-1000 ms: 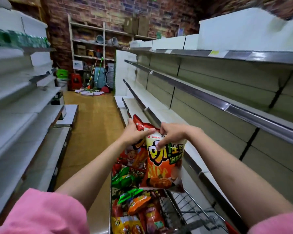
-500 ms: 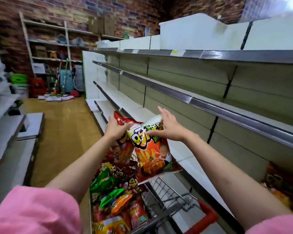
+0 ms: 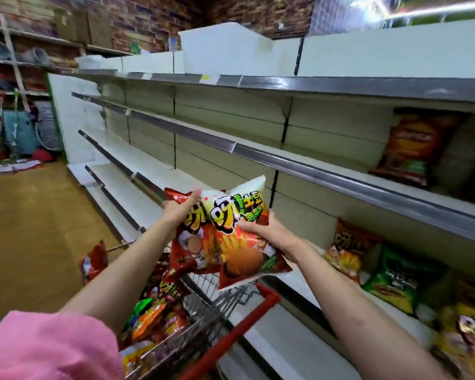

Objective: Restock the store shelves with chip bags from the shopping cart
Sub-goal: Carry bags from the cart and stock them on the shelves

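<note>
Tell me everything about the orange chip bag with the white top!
The orange chip bag with the white top is shiny, puffy plastic with big cartoon lettering and snack pictures. It tilts, white end up, above the red-handled wire shopping cart. The right hand grips its side; the left hand touches its top beside a red chip bag.

Two chip bags are held up at frame centre, overlapping. The front orange bag (image 3: pixel 242 242), with a white top and bold lettering, tilts right; the red bag (image 3: pixel 192 250) sits behind it to the left. The wire shopping cart (image 3: pixel 203 319) at lower centre holds mixed bags. Shelves (image 3: pixel 327 171) at right carry several stocked bags, blurred.
</note>
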Available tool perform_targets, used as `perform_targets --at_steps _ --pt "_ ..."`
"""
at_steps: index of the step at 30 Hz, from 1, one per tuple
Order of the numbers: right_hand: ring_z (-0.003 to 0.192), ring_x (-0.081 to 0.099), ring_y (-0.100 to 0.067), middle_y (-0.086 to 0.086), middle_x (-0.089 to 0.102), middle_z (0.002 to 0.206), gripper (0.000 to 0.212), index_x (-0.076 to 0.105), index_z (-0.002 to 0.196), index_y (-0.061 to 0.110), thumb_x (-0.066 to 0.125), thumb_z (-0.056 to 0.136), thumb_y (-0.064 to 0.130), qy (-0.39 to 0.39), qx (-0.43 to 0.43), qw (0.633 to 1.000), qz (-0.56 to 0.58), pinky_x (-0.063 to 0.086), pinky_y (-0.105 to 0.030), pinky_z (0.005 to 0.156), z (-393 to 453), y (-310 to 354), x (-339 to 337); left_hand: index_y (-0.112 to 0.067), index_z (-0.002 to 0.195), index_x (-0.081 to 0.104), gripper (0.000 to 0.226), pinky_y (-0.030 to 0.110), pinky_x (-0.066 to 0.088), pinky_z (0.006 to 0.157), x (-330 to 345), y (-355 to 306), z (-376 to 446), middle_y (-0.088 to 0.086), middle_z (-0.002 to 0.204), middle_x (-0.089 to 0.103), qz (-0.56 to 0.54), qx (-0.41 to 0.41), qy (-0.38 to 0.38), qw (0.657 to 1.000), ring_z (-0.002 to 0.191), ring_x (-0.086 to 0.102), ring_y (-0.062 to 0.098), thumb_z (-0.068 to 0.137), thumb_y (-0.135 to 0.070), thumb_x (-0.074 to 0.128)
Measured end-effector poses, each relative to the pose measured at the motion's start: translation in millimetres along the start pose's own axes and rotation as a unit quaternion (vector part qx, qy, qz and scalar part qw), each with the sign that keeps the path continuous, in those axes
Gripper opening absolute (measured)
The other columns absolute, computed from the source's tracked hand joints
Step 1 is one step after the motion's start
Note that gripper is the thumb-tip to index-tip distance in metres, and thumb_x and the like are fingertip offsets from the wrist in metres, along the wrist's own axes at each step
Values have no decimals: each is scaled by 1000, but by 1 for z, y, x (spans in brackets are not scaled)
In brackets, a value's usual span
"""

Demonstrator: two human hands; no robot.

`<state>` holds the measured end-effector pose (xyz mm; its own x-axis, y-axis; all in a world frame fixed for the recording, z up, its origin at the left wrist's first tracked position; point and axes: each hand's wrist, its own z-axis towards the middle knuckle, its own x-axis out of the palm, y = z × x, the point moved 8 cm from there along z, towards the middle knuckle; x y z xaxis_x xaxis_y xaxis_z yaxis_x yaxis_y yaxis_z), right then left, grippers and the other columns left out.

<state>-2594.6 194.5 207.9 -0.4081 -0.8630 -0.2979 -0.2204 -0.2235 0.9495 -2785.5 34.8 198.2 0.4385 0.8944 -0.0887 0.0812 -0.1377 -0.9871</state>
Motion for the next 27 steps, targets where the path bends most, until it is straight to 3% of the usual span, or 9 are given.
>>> perform_targets --at_steps 3,6,8,11,14,18,20,23,27 --pt "96 68 -20 -6 62 118 107 27 139 17 85 55 48 -65 14 995 80 56 -37 86 -38 -33 -37 5 132 40 125 47 50 95 46 9 -38 21 121 61 -24 -26 80 996 106 62 33 42 -71 80" --pt "89 70 -18 -2 63 113 102 31 137 17 86 58 51 -104 23 987 118 58 -26 70 -84 -56 -65 6 106 58 82 37 57 71 85 22 -75 15 87 71 -5 -42 155 987 75 70 26 44 -37 91" --pt "92 67 -17 0 61 114 99 31 136 18 84 59 51 -142 24 981 128 57 -25 72 -115 -67 -83 6 113 57 93 42 58 76 108 34 -92 20 94 71 22 -55 189 980 82 71 32 35 -27 94" --pt "99 66 -20 -5 57 123 96 24 139 19 81 66 42 -164 27 976 143 57 -31 76 -154 -81 -103 4 120 49 90 35 57 62 135 45 -115 19 98 69 23 -55 196 979 78 70 29 45 -20 93" --pt "98 67 -21 -11 54 131 114 22 142 22 85 52 50 -190 42 969 152 59 -33 73 -187 -97 -117 1 121 48 117 38 58 63 161 50 -137 19 106 67 -1 -36 196 980 83 70 31 21 -36 97" --pt "103 66 -25 -9 57 128 108 22 141 25 84 55 51 -216 40 960 174 55 -46 89 -229 -119 -129 -2 127 42 139 40 59 65 196 80 -146 19 106 67 -40 -37 218 974 84 71 31 4 -40 94" --pt "101 67 -26 -9 59 125 103 22 140 28 81 58 49 -232 48 955 177 54 -47 90 -252 -132 -136 -2 126 39 131 46 59 74 206 73 -187 18 105 67 -35 -50 237 969 86 71 32 15 -39 97" --pt "97 69 -23 -8 62 122 107 25 143 20 82 58 51 -256 53 949 176 58 -40 83 -287 -148 -147 -9 117 26 85 52 52 89 221 70 -231 18 105 59 -17 -63 239 969 97 65 35 60 -15 89" --pt "109 62 -27 -11 53 135 105 12 148 23 79 70 45 -305 66 931 187 53 -44 93 -336 -168 -167 -12 115 22 79 53 50 93 249 71 -257 19 109 56 2 -60 258 964 102 62 37 66 -9 85"
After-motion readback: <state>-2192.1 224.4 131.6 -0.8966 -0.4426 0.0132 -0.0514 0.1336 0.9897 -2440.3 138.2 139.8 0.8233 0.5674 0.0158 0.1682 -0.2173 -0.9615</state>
